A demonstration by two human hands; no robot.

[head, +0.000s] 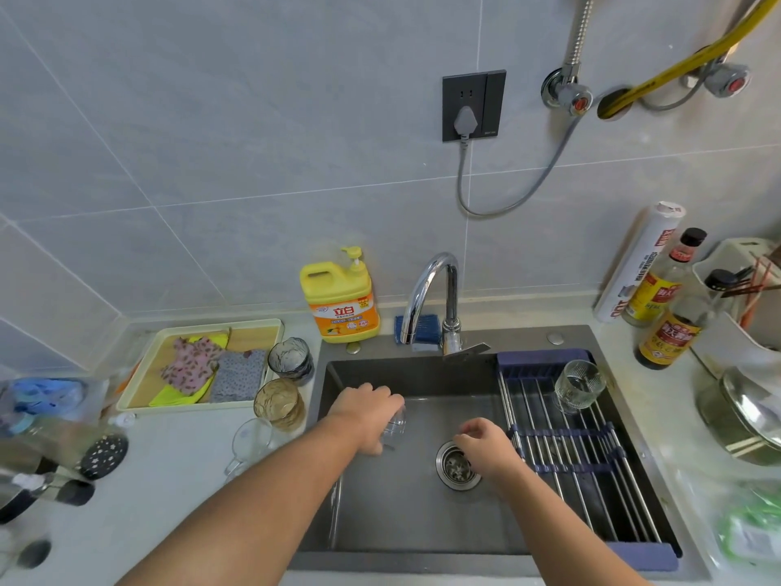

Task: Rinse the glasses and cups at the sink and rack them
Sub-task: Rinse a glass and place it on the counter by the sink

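Left hand (pixel 367 410) grips clear glass (pixel 395 424) — apparently tilted.

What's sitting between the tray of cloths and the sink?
Two tumblers, seen in the head view: a smoky grey glass farther back and an amber glass nearer the person.

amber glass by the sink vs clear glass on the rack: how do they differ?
Colour: the amber glass is brown-tinted, while the clear glass has no tint.
Place: the amber glass stands on the counter left of the sink, while the clear glass sits on the rack over the sink's right side.
Shared: both are ribbed tumblers, and neither is being held.
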